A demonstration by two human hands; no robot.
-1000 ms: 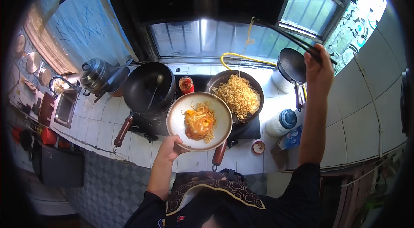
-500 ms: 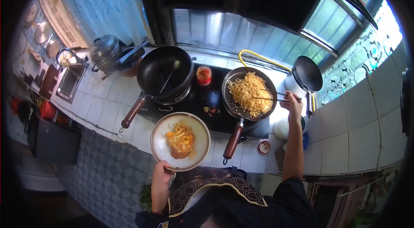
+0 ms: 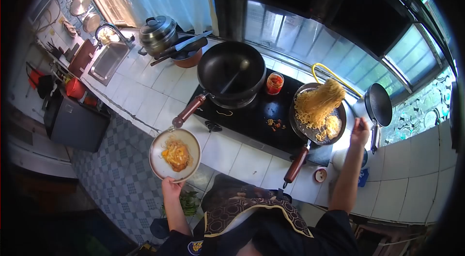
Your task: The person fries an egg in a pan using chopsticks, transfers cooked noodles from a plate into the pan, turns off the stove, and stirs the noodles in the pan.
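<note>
My left hand grips the near rim of a round pale plate and holds it out over the floor, left of the stove. On the plate lies what looks like a fried egg with some noodles. My right hand is closed beside the frying pan on the right burner. It holds chopsticks, now barely visible, and a big clump of noodles hangs raised above the pan. More noodles stay in the pan, whose brown handle points toward me.
A black wok with a ladle sits on the left burner, its handle reaching toward the plate. A jar of red sauce stands between the pans. A small pan leans at right. A steel pot stands near the sink.
My right hand has raised a clump of noodles from the pan. The plate in my left hand has moved away from the stove, down and left, and the view has turned left.
</note>
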